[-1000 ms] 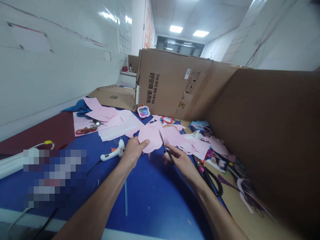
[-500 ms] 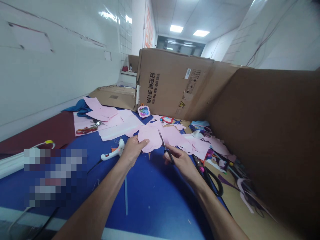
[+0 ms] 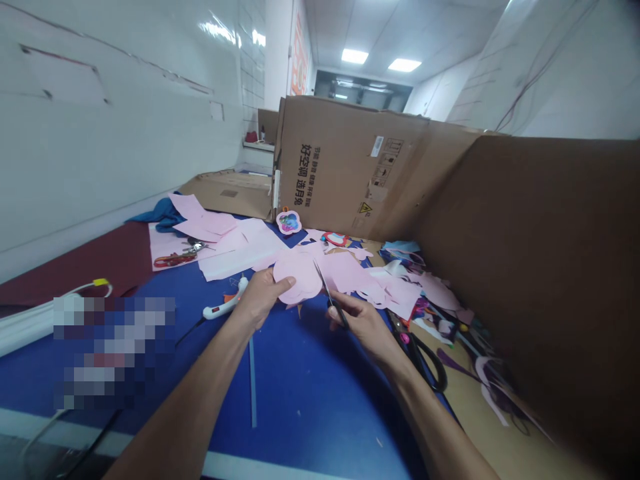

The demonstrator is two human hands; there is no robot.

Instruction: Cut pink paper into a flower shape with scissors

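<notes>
The left hand (image 3: pixel 263 293) pinches a pink scalloped paper cutout (image 3: pixel 300 268) over the blue tabletop (image 3: pixel 310 393), thumb on top, while the right hand (image 3: pixel 357 317) grips small black-handled scissors (image 3: pixel 340 313) — their blades at the cutout's right edge. A white hot-glue gun (image 3: pixel 220 311) lies just beside the left hand; larger black-handled shears (image 3: pixel 412 348) lie near the right — close to pink paper scraps (image 3: pixel 401 297).
</notes>
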